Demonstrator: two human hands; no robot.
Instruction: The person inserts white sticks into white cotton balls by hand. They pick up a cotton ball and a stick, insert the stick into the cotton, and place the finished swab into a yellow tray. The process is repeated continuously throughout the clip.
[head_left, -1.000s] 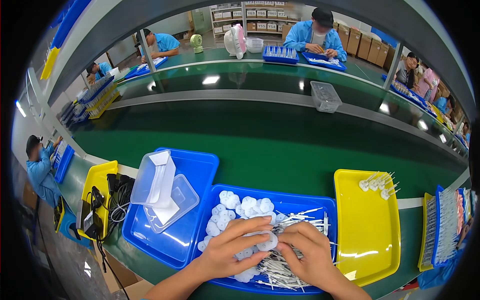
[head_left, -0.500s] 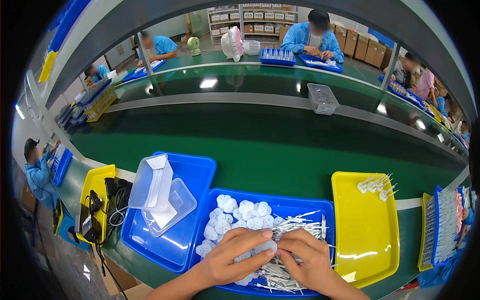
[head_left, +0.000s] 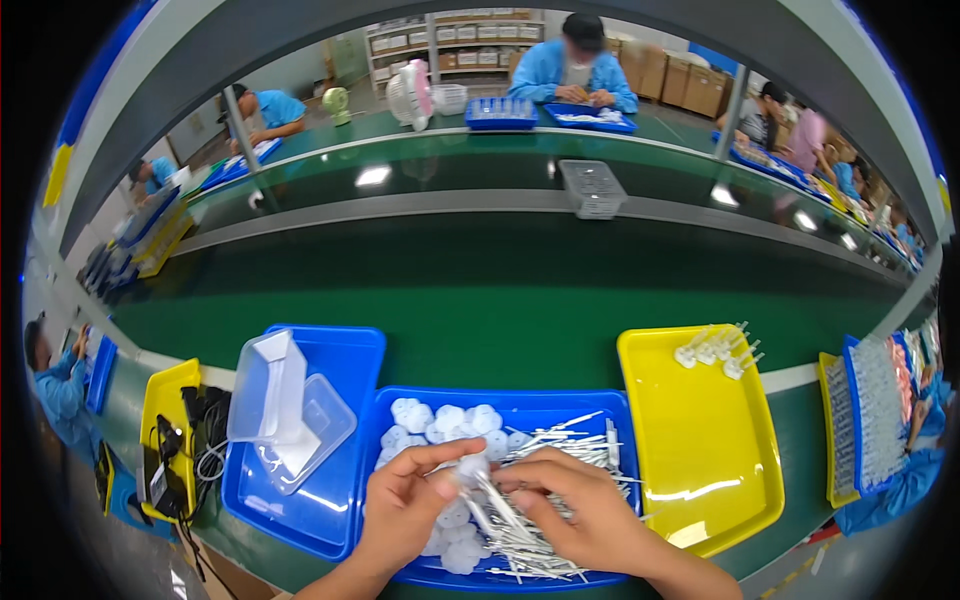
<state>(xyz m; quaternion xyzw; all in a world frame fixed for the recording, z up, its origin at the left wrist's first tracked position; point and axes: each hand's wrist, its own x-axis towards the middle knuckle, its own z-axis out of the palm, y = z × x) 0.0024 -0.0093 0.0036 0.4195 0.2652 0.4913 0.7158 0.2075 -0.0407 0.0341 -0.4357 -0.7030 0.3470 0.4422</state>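
Between the thumb and bent fingers of my left hand [head_left: 405, 505] is a white flower-shaped plastic disc [head_left: 472, 468], tilted and smeared by motion. White sticks show just below it; I cannot tell whether any is joined to it. My right hand [head_left: 575, 505] is close beside, its fingers curled over the sticks; what they hold is hidden. Both hands are above a blue tray [head_left: 480, 396]. Its left part has a heap of similar flower-shaped discs [head_left: 460, 555], its right part a pile of thin white sticks [head_left: 525, 545].
To the right, a yellow tray [head_left: 705, 440] carries several assembled white pieces [head_left: 718, 348] at its far end. To the left, another blue tray [head_left: 290, 515] has a clear plastic box [head_left: 265, 390] and lid. Beyond that lie black cables [head_left: 208, 420]. Co-workers sit across the bench.
My hands have moved apart, the left one turning and lifting the disc. The whole view has shifted, so the trays appear further left.
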